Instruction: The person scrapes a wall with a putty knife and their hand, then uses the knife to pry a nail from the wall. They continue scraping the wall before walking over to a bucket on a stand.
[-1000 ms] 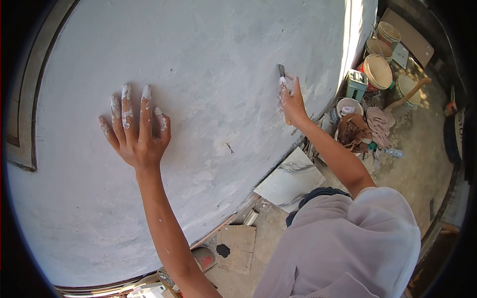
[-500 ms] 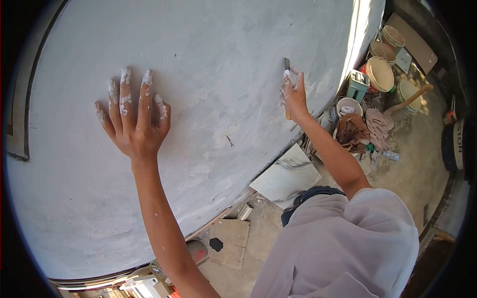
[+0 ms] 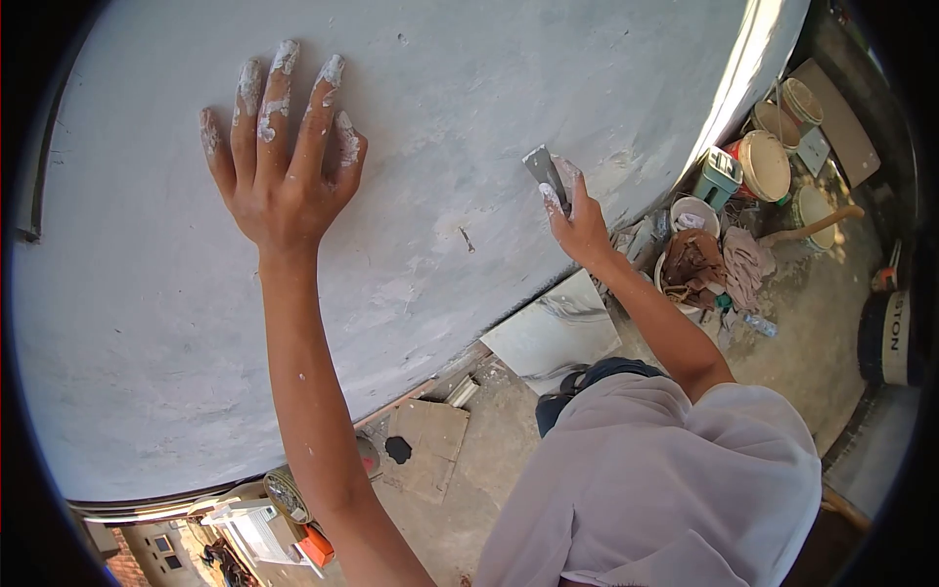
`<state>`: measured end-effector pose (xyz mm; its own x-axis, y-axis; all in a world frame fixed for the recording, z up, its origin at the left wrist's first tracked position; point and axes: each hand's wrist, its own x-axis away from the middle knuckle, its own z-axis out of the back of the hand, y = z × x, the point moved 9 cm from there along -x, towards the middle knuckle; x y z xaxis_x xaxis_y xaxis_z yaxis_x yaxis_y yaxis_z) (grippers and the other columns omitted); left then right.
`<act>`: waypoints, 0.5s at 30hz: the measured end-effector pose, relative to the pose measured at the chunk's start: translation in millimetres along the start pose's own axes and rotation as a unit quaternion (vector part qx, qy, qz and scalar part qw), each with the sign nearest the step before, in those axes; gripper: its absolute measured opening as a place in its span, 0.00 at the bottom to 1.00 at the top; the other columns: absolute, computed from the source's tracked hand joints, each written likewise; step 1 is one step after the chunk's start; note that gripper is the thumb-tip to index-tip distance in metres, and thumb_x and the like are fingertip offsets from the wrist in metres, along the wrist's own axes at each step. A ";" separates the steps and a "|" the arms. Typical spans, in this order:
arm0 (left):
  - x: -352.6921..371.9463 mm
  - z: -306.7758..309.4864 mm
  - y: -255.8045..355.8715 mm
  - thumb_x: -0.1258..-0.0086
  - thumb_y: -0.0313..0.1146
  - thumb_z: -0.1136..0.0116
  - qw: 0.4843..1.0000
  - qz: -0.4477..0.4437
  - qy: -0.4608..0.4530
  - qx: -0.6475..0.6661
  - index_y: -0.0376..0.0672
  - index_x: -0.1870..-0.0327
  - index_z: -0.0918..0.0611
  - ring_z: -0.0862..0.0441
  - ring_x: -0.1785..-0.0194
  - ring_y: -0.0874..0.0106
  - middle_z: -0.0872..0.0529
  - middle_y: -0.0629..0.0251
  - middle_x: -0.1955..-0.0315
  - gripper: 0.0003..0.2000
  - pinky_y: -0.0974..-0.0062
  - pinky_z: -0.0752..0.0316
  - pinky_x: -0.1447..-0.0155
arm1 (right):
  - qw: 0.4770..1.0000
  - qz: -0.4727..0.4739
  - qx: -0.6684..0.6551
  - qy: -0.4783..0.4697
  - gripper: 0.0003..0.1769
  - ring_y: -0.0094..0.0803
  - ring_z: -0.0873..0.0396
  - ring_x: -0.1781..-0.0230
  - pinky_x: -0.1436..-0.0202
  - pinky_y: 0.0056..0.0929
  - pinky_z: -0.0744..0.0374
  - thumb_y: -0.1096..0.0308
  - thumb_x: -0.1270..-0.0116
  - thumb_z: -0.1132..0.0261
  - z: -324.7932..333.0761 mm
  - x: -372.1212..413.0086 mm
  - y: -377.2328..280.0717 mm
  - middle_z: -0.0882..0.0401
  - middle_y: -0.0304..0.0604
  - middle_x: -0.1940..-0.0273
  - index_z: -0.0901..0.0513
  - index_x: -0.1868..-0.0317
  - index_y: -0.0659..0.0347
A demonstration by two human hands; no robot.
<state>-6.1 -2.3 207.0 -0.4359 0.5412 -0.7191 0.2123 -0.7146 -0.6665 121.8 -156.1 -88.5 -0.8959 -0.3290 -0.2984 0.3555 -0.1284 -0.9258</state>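
Observation:
A grey-white plastered wall fills the upper left of the head view. My left hand lies on it with fingers spread, white putty caked on the fingertips and thumb. To the right, my right hand grips a putty knife, its flat grey blade turned broad side toward me and pointing up and left, close over the wall. White putty also smears those fingers. Between the hands, a small dark mark shows on the wall, and rough patches lie around it.
Paint buckets, a teal container and a pail with brown cloth crowd the floor at right. A wooden handle leans out there. A marbled tile and a cardboard piece lie below the wall.
The putty knife has turned from edge-on to showing its broad blade, and my right hand sits a little lower. My left hand appears higher in view, still spread; the camera view has shifted.

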 end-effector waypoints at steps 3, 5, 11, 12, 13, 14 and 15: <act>2.5 -0.2 -1.3 0.46 0.46 0.32 1.000 0.000 0.009 0.011 0.63 0.47 0.15 0.24 0.34 0.66 0.17 0.70 0.41 0.22 0.52 0.42 0.24 | 0.995 0.057 0.072 -0.039 0.33 0.58 0.18 0.62 0.56 0.47 0.22 0.68 0.32 0.39 -18.7 12.6 -1.0 0.17 0.61 0.59 0.38 0.28 0.54; 3.6 -0.4 -1.2 0.46 0.46 0.32 1.000 0.004 0.011 0.015 0.63 0.47 0.15 0.25 0.34 0.66 0.17 0.70 0.41 0.22 0.52 0.42 0.24 | 0.988 0.082 0.107 -0.077 0.32 0.56 0.18 0.60 0.55 0.45 0.21 0.69 0.33 0.38 -30.2 19.4 0.8 0.17 0.60 0.56 0.35 0.29 0.54; 3.2 -2.4 -2.1 0.46 0.47 0.31 1.000 0.003 0.005 -0.011 0.63 0.47 0.15 0.25 0.33 0.65 0.17 0.69 0.41 0.22 0.50 0.42 0.24 | 0.971 0.158 0.156 -0.093 0.34 0.50 0.16 0.64 0.61 0.43 0.19 0.67 0.36 0.35 -48.4 20.2 -15.0 0.16 0.53 0.57 0.32 0.29 0.43; 3.6 -2.4 -2.4 0.46 0.47 0.31 1.000 0.004 0.005 -0.008 0.64 0.46 0.15 0.25 0.33 0.65 0.17 0.69 0.41 0.22 0.50 0.42 0.24 | 0.971 0.156 0.156 -0.090 0.33 0.50 0.16 0.65 0.63 0.42 0.19 0.67 0.36 0.35 -50.9 19.3 -17.6 0.15 0.53 0.57 0.31 0.29 0.44; 3.7 -2.3 -2.4 0.46 0.47 0.31 1.000 0.005 0.006 -0.005 0.64 0.46 0.15 0.25 0.33 0.65 0.17 0.69 0.41 0.22 0.50 0.42 0.24 | 0.972 0.153 0.156 -0.087 0.33 0.49 0.16 0.65 0.64 0.41 0.18 0.67 0.36 0.34 -51.6 18.9 -18.3 0.15 0.52 0.57 0.31 0.30 0.44; 4.0 -2.2 -2.4 0.46 0.47 0.31 1.000 0.006 0.007 -0.002 0.64 0.46 0.15 0.25 0.33 0.65 0.17 0.69 0.41 0.22 0.50 0.42 0.24 | 0.970 0.162 0.162 -0.081 0.33 0.48 0.16 0.66 0.64 0.41 0.18 0.67 0.36 0.34 -51.0 19.7 -18.5 0.15 0.52 0.58 0.30 0.30 0.44; 4.4 -2.6 -2.5 0.46 0.47 0.31 1.000 0.007 0.007 -0.003 0.64 0.46 0.15 0.25 0.33 0.65 0.17 0.69 0.41 0.22 0.50 0.42 0.24 | 0.968 0.172 0.168 -0.076 0.33 0.48 0.16 0.66 0.65 0.41 0.19 0.67 0.36 0.34 -50.8 20.9 -18.1 0.15 0.52 0.58 0.30 0.30 0.44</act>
<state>-6.4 3.0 205.0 -0.4213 0.5371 -0.7307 0.2237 -0.7193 -0.6577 83.1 -113.1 -89.7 -0.6695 -0.5363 -0.5139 0.7144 -0.2754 -0.6433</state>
